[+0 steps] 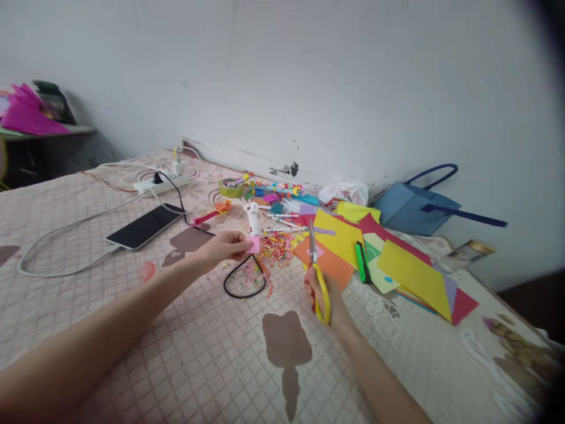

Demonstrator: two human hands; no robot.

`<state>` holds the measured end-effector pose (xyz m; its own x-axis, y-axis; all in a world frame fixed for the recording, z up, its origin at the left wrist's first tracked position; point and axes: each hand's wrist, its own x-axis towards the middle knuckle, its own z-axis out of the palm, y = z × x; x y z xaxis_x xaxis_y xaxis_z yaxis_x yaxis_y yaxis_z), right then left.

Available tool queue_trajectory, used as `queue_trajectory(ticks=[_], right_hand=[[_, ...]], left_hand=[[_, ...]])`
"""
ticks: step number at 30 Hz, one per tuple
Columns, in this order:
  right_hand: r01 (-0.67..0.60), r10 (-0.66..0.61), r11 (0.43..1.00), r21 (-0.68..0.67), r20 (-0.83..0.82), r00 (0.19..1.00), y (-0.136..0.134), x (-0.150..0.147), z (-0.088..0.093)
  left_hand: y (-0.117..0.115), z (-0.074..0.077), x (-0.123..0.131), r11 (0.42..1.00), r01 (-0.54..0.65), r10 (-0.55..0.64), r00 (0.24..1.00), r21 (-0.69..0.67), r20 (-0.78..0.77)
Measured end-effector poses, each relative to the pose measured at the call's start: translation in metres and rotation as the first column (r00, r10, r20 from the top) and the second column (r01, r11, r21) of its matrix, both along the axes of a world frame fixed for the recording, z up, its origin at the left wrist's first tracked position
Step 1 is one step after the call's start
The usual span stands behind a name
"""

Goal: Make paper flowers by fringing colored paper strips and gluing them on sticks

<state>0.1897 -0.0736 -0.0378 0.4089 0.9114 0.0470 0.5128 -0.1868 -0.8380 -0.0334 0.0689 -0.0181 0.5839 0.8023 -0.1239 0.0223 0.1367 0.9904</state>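
Observation:
My left hand (223, 246) pinches a small pink paper square (253, 244) above the patterned bedcover (207, 353). My right hand (324, 294) is closed around the yellow handles of a pair of scissors (318, 272), whose blades point up and away over an orange sheet (331, 265). The two hands are apart, with a black cord loop (245, 282) and a heap of coloured paper shreds (273, 247) between them.
Coloured paper sheets (410, 271) and a green marker (361, 262) lie to the right. Pens, a tape roll (232, 187) and a white glue bottle (253, 219) sit behind. A phone (143, 227) and power strip (161, 184) with cables lie left. A blue bag (412, 206) leans on the wall.

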Motion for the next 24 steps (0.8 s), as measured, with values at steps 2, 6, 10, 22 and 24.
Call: queue_trajectory(ticks=[2, 6, 10, 22, 24], right_hand=[[0.080, -0.084, 0.996, 0.031, 0.173, 0.981, 0.009, 0.027, -0.001], [0.187, -0.189, 0.981, 0.047, 0.399, 0.897, 0.018, 0.071, -0.002], [0.228, -0.213, 0.973, 0.040, 0.544, 0.812, 0.019, 0.094, -0.005], [0.188, -0.229, 0.973, 0.132, 0.593, 0.772, 0.013, 0.095, 0.002], [0.069, -0.155, 0.972, 0.224, 0.392, 0.907, 0.012, 0.077, 0.008]], left_hand=[[0.002, 0.000, -0.001, 0.995, -0.026, 0.035, 0.995, 0.096, -0.096], [0.004, -0.009, 0.000, 0.982, 0.026, 0.012, 0.980, 0.186, -0.199], [0.003, -0.015, 0.002, 0.974, 0.088, -0.045, 0.978, 0.208, -0.203], [-0.020, 0.000, 0.008, 0.975, 0.177, -0.157, 0.977, 0.137, -0.148], [-0.025, 0.001, 0.010, 0.970, 0.206, -0.188, 0.973, 0.129, -0.137]])
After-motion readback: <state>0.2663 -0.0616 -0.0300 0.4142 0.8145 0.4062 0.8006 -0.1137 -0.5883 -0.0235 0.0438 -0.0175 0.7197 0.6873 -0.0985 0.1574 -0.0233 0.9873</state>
